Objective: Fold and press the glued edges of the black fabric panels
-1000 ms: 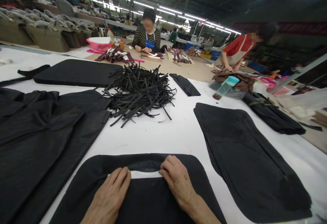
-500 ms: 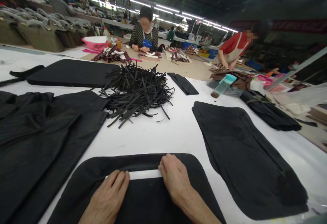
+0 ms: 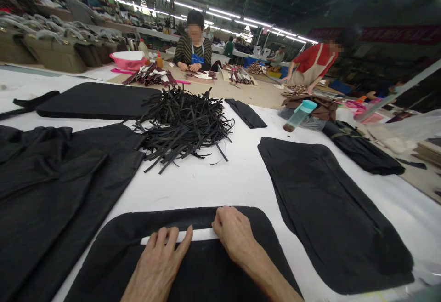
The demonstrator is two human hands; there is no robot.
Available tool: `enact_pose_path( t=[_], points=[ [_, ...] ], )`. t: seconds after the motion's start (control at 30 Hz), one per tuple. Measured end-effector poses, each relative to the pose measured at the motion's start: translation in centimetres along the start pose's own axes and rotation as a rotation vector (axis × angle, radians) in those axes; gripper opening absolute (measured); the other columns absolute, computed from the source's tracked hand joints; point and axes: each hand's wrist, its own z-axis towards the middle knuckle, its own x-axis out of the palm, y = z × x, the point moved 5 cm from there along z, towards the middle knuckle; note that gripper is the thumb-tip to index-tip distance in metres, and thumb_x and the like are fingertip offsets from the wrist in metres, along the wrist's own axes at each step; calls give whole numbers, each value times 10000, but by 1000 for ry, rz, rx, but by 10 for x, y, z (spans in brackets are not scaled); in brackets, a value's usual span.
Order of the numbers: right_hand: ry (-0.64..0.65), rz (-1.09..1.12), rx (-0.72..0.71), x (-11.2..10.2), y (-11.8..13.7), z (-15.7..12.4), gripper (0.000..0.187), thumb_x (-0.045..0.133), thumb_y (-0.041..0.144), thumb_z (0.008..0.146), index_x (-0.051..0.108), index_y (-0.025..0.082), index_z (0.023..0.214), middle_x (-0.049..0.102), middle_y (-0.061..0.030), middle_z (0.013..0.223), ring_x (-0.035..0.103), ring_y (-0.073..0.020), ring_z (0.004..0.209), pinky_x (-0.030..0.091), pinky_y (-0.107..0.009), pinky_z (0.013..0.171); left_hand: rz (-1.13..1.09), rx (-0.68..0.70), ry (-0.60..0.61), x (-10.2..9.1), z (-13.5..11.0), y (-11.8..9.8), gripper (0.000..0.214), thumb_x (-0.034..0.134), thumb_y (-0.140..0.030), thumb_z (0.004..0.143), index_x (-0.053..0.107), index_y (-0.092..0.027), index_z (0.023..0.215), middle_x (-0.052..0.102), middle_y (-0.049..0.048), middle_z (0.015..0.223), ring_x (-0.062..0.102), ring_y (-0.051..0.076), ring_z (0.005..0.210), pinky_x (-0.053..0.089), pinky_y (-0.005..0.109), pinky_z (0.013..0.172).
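A black leather-like panel (image 3: 237, 270) with rounded far corners lies in front of me. Across its upper part runs a long opening where a white strip (image 3: 201, 235) shows. My left hand (image 3: 160, 256) rests flat over the strip's left part, thumb and fingers spread, fingertips near the opening's far edge. At the right end of the strip, my right hand (image 3: 236, 233) has its fingers curled together on the panel by the opening's edge. Its fingertips are partly hidden, but they appear to grip the black material there.
Black sheets (image 3: 51, 201) lie at left, stacked black panels (image 3: 330, 201) at right. Ahead are a heap of thin black strips (image 3: 186, 122), a black padded board (image 3: 96, 99) and a teal-lidded bottle (image 3: 299, 116). Two co-workers (image 3: 195, 47) work across the table.
My left hand has shifted slightly right, and its thumb and fingers have spread apart over the white strip. The right hand stays nearly in place. The co-worker in red has moved their arms apart.
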Motion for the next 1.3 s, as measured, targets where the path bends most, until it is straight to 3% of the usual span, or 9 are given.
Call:
enact_pose_path(
  t=[0.17, 0.33, 0.4, 0.6, 0.67, 0.77, 0.87, 1.1, 1.3],
  points=[
    [20, 21, 1, -4, 1, -2, 218, 455, 134, 832, 671, 157, 838, 686, -91, 875, 613, -223, 865, 369, -287, 677, 31, -33, 46, -7, 9, -8, 637, 437, -97, 769, 377, -383, 1335, 586, 76, 858, 534, 263, 738, 447, 391, 647],
    [28, 58, -18, -4, 0, -2, 178, 488, 145, 812, 665, 164, 806, 682, -79, 850, 608, -218, 840, 367, -281, 665, -14, 39, -132, -17, 21, -33, 410, 423, -105, 774, 628, -140, 1128, 594, 117, 1069, 495, 264, 1009, 406, 381, 915],
    [18, 73, -30, -3, -1, -1, 179, 482, 139, 811, 660, 160, 805, 677, -85, 845, 605, -219, 830, 366, -286, 665, -21, 78, -160, -14, 24, -41, 402, 417, -90, 764, 637, -100, 1099, 592, 122, 1090, 488, 256, 1020, 406, 347, 920],
    [7, 169, -137, -3, -11, -3, 130, 509, 144, 816, 622, 184, 765, 652, -35, 808, 582, -175, 794, 370, -252, 671, -2, 142, -171, -1, 26, -45, 473, 420, -79, 760, 553, -154, 1208, 600, 122, 1048, 533, 269, 958, 462, 384, 838],
    [5, 216, -206, -4, -19, -7, 100, 566, 139, 793, 605, 207, 855, 638, 12, 839, 565, -137, 809, 370, -211, 698, -7, 151, -164, 0, 26, -43, 484, 426, -68, 759, 543, -171, 1217, 596, 116, 1063, 540, 262, 966, 471, 378, 834],
    [-45, 297, -296, -6, -35, -13, 233, 596, 113, 784, 555, 214, 991, 606, 31, 889, 537, -117, 839, 366, -188, 739, -33, 131, -138, -2, 27, -40, 506, 421, -36, 757, 544, -212, 1215, 600, 96, 1078, 550, 242, 973, 476, 355, 834],
    [-98, 298, -345, -4, -49, -17, 130, 558, 109, 820, 561, 207, 905, 575, 18, 883, 515, -129, 837, 362, -211, 740, -51, 114, -91, -7, 28, -37, 549, 402, 8, 748, 536, -230, 1224, 607, 92, 1091, 555, 238, 988, 475, 352, 834],
    [-194, 269, -288, -2, -61, -17, 100, 536, 112, 830, 536, 212, 831, 543, 31, 849, 497, -126, 812, 347, -216, 717, -100, 131, -22, -10, 30, -40, 595, 361, 55, 732, 533, -214, 1234, 598, 71, 1191, 542, 239, 1056, 456, 379, 902],
    [-102, 213, -207, -4, -62, -14, 105, 538, 141, 838, 558, 203, 755, 563, 27, 828, 517, -117, 786, 345, -204, 691, -64, 214, -73, -7, 32, -51, 574, 358, 60, 693, 563, -127, 1196, 589, 85, 1213, 533, 233, 1082, 456, 328, 925]
  ],
)
